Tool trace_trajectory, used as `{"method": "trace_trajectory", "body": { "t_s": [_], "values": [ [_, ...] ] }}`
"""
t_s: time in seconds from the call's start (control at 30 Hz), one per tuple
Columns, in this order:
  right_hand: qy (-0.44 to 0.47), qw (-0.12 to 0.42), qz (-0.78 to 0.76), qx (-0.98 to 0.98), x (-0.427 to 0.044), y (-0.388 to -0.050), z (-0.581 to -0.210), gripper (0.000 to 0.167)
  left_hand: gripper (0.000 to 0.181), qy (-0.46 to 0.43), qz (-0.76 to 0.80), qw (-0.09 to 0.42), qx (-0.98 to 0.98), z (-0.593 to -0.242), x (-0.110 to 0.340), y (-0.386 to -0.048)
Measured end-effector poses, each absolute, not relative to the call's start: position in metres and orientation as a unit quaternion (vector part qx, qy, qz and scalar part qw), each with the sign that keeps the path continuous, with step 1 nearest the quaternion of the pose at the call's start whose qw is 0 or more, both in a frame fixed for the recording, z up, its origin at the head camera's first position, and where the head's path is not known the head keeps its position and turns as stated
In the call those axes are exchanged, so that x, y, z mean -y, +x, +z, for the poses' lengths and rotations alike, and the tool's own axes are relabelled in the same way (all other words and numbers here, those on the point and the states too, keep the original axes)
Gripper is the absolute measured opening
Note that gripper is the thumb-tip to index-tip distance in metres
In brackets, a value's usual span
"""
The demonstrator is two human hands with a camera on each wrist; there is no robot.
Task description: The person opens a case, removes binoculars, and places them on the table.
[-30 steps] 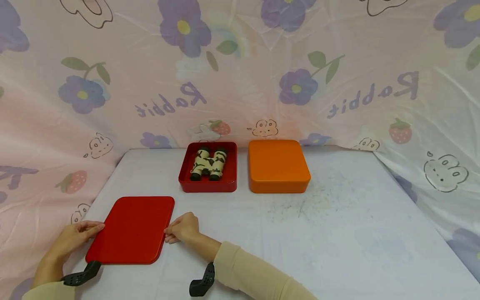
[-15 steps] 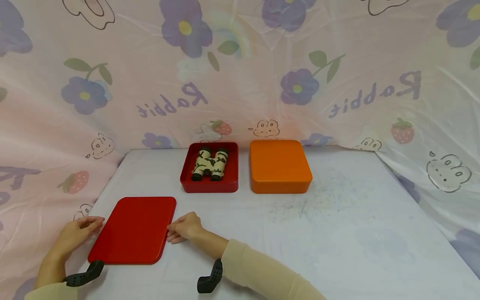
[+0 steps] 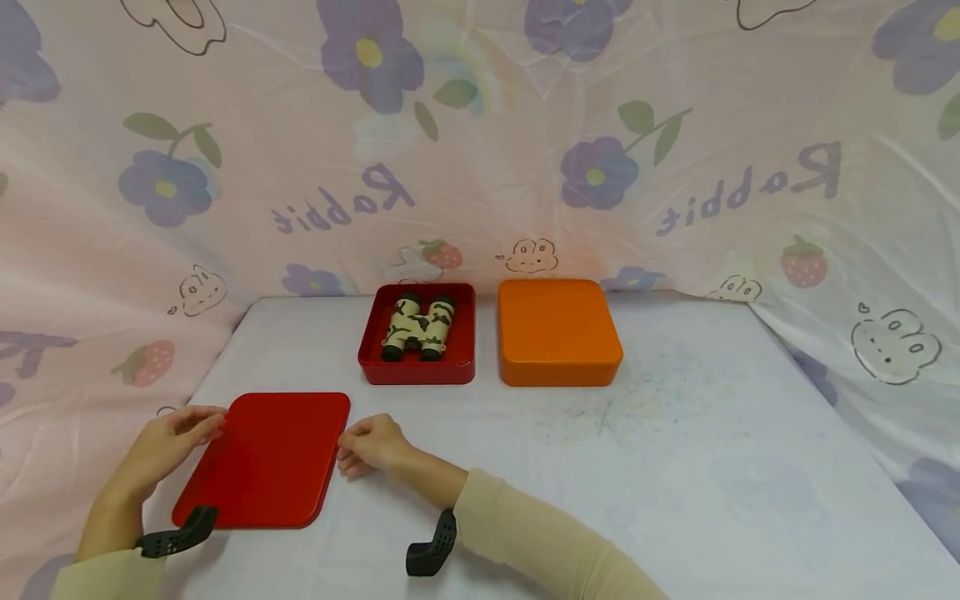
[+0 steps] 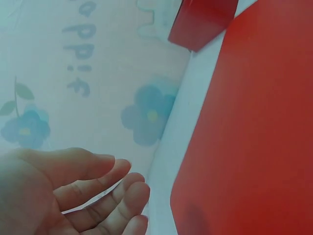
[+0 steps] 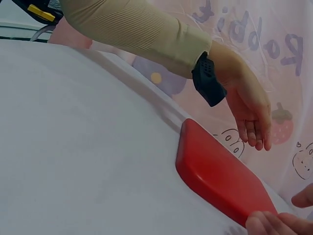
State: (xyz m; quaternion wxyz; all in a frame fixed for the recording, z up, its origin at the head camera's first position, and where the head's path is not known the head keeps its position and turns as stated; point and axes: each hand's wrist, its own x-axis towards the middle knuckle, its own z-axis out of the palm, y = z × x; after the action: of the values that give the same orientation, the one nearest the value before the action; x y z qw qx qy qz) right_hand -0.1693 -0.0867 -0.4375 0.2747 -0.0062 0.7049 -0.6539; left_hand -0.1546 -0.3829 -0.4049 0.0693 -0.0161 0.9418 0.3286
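Observation:
A flat red lid (image 3: 266, 462) lies on the white table at the front left. My left hand (image 3: 161, 450) hovers by its upper left edge, fingers relaxed; in the left wrist view a gap shows between the fingers (image 4: 139, 198) and the red surface (image 4: 244, 137). At the lid's right edge is my right hand (image 3: 375, 446), fingers loosely bent and holding nothing; whether the tips touch the edge I cannot tell. Toward the back stands a dark red open box (image 3: 418, 373) with camouflage-patterned binoculars (image 3: 417, 328) inside.
An orange box (image 3: 559, 333) stands just right of the dark red one, near the back of the table (image 3: 675, 483). Patterned cloth (image 3: 480, 150) hangs behind the table and along its sides.
My left hand has left the lid's left side and moved up and slightly right, off its edge. My right hand has drawn slightly right and up. The lid and boxes have stayed put.

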Motion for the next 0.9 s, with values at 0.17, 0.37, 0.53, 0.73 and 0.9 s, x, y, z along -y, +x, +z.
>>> {"method": "trace_trajectory", "body": {
  "t_s": [0.17, 0.37, 0.53, 0.73, 0.9],
  "values": [
    [-0.035, 0.264, -0.646, -0.716, 0.082, -0.172, -0.429, 0.016, 0.051, -0.006, 0.323, 0.067, -0.944, -0.398, 0.371, -0.16],
    [-0.047, 0.252, -0.633, -0.73, 0.076, -0.179, -0.423, 0.018, 0.049, 0.018, 0.342, 0.061, -0.938, -0.389, 0.356, -0.168],
    [-0.066, 0.234, -0.629, -0.738, 0.069, -0.184, -0.418, 0.019, 0.048, 0.033, 0.356, 0.056, -0.932, -0.381, 0.341, -0.176],
    [-0.081, 0.219, -0.64, -0.732, 0.058, -0.188, -0.41, 0.025, 0.043, 0.045, 0.358, 0.047, -0.931, -0.376, 0.322, -0.184],
    [-0.085, 0.203, -0.652, -0.725, 0.048, -0.195, -0.402, 0.026, 0.041, 0.057, 0.388, 0.037, -0.919, -0.374, 0.308, -0.19]
  ]
}}
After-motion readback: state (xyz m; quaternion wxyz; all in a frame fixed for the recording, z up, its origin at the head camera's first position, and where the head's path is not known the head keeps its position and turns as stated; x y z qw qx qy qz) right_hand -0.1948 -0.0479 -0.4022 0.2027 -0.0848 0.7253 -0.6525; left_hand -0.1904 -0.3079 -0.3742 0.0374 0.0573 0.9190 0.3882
